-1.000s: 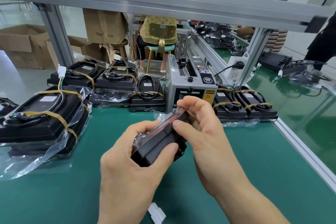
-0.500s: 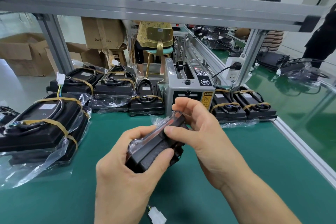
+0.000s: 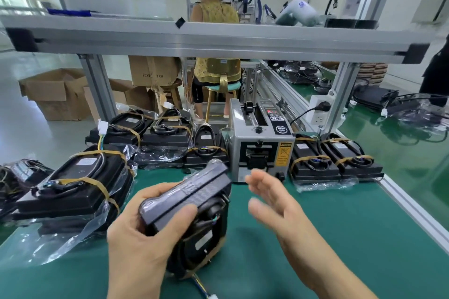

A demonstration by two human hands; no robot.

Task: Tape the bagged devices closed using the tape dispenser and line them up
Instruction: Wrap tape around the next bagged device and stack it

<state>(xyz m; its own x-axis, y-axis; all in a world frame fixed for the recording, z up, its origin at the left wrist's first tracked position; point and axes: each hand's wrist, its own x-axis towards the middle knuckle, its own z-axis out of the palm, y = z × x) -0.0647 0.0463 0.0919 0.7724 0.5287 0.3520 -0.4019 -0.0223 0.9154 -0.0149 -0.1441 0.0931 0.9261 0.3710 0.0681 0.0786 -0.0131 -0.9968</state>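
My left hand (image 3: 143, 230) grips a black bagged device (image 3: 192, 204), held on edge above the green mat with its cable trailing below. My right hand (image 3: 269, 199) is off the device, fingers loosely spread and blurred, between the device and the grey tape dispenser (image 3: 261, 145). Two bagged devices (image 3: 335, 160) lie side by side right of the dispenser. More bagged devices (image 3: 73, 184) with tan bands lie to the left, and others (image 3: 165, 133) sit behind them.
The green mat (image 3: 340, 238) ends at an aluminium rail (image 3: 413, 206) on the right. An aluminium frame beam (image 3: 218, 39) crosses overhead. A white power socket (image 3: 319, 114) stands behind the dispenser. A person (image 3: 216, 14) sits at the bench beyond. Cardboard boxes (image 3: 56, 92) stand on the floor.
My right hand has let go of the device and moved right, toward the dispenser. My left hand has turned the device more upright. The camera has tilted up.
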